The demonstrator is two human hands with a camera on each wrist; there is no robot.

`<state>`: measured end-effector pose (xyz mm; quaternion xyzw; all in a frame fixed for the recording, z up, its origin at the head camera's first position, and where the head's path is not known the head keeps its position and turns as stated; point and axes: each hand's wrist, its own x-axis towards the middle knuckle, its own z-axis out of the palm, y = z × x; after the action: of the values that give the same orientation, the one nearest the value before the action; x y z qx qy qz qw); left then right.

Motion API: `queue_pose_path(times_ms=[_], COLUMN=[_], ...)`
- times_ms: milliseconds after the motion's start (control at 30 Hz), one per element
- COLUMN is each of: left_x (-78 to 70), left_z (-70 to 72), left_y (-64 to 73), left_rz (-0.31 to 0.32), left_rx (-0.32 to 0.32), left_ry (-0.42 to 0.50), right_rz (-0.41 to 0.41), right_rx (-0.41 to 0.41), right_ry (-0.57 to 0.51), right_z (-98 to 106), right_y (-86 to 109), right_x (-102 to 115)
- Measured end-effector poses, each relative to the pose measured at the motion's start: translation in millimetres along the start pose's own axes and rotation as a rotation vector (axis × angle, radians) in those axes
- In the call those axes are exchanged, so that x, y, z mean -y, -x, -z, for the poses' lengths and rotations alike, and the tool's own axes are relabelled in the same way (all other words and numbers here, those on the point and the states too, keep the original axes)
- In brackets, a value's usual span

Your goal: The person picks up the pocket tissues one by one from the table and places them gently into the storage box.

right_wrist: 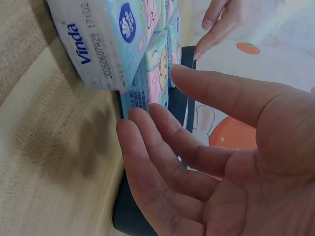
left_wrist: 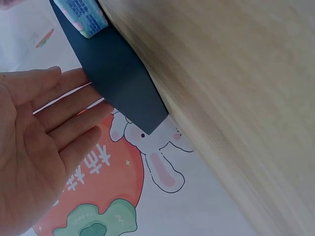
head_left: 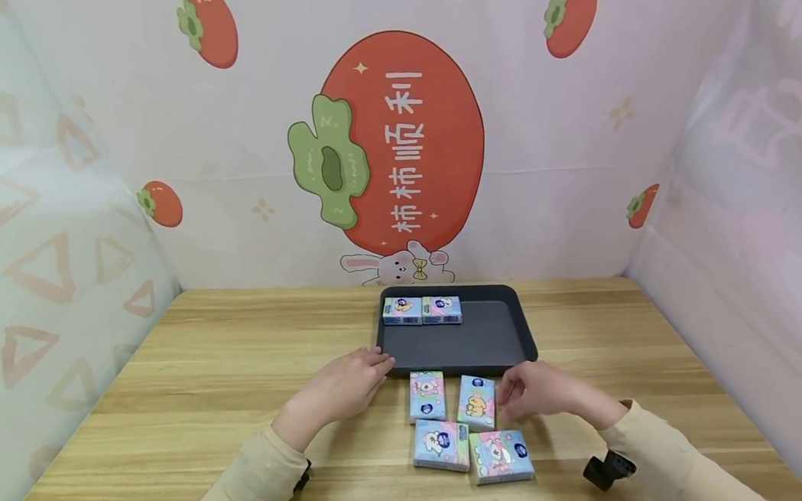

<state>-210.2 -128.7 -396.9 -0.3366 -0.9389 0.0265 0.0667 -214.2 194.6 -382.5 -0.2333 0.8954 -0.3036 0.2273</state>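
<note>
My left hand (head_left: 347, 383) lies at the near left corner of the dark grey tray (head_left: 485, 344), its fingertips at the rim. In the left wrist view, that hand's fingers (left_wrist: 74, 110) are extended and hold nothing. Beside a blue tissue pack with a yellow cartoon animal (head_left: 477, 403) is my right hand (head_left: 537, 389). The right wrist view shows its thumb and fingers (right_wrist: 140, 162) bent slightly and apart, near the packs. To that pack's left lies another tissue pack (head_left: 427, 395), just in front of the tray.
Two tissue packs, one at the tray's far left (head_left: 403, 310) and one beside it (head_left: 442, 310), lie inside the tray. Nearer me are a left pack (head_left: 441, 445) and a slightly turned right pack (head_left: 502, 457) on the wooden table (head_left: 244, 340). A printed cloth wall (head_left: 544, 167) stands behind.
</note>
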Motion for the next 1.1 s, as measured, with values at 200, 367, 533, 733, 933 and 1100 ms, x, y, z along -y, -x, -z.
queue_pose_path(times_ms=[200,367,533,733,933,1100], left_x=[-0.4,-0.1,0.1,0.0,0.1,0.7], left_z=[1.0,0.8,0.6,1.3,1.6,0.9], left_y=[0.2,0.4,0.2,0.5,0.9,1.1], left_rz=[0.009,-0.001,-0.008,-0.008,-0.011,-0.011], left_rx=[0.002,-0.007,-0.011,-0.01,-0.011,-0.008], left_ry=[0.007,-0.007,-0.006,-0.008,-0.006,-0.011], right_rz=[-0.038,-0.058,-0.025,0.001,0.017,0.016], right_rx=[0.068,0.112,0.141,0.161,0.171,0.194], right_ry=[-0.02,0.006,0.037,0.048,0.101,0.147], right_z=[-3,-5,-7,-10,-11,-10], right_y=[4.9,9.1,11.3,13.4,11.0,9.1], right_x=[2,4,5,8,7,6])
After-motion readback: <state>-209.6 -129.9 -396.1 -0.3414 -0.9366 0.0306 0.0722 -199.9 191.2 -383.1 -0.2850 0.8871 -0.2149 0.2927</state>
